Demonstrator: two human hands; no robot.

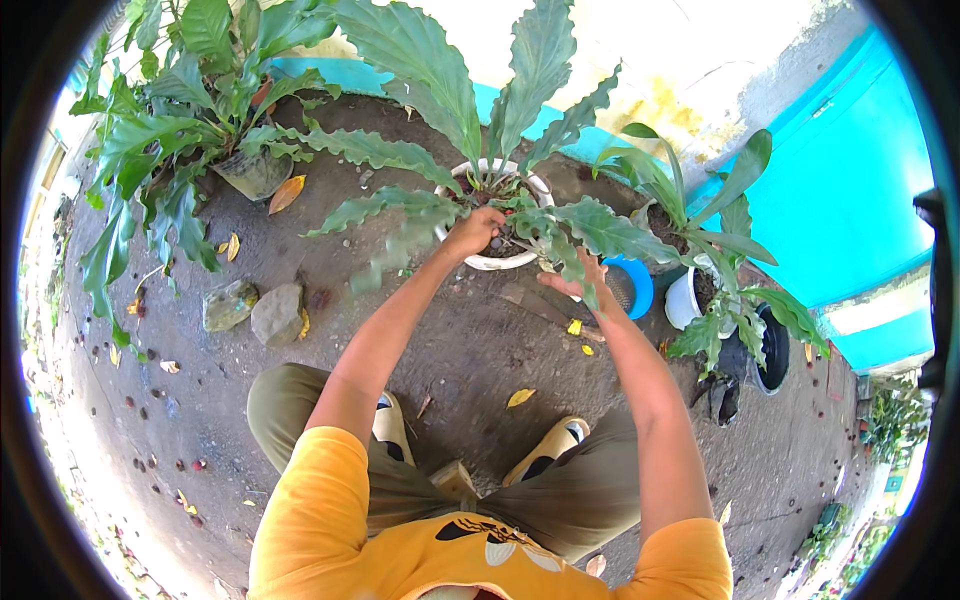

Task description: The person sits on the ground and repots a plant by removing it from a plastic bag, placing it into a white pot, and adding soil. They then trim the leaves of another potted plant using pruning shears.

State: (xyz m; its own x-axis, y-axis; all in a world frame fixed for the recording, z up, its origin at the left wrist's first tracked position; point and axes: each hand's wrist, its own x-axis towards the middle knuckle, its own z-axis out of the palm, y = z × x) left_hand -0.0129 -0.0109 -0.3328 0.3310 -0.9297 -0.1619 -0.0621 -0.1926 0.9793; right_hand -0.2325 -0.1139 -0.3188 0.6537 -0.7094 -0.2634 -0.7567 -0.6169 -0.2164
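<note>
A large bird's-nest-type fern [420,67] with long wavy leaves grows in a round white pot [502,262] in front of me. My left hand [474,231] reaches over the near left rim at the plant's base, its fingers curled; whether they grip anything is hidden. To the right of the pot, my right hand [577,279] is raised beside a drooping leaf, fingers apart, partly covered by that leaf. Just beyond it on the ground stands a blue basin [640,289], partly hidden by leaf and hand.
Two stones [277,315] lie to the left. A leafy plant in a grey pot [255,174] stands at upper left. On the right are a white pot [681,300], a black container [772,352] and a turquoise panel [832,195]. A flat strip [540,306] lies near the basin.
</note>
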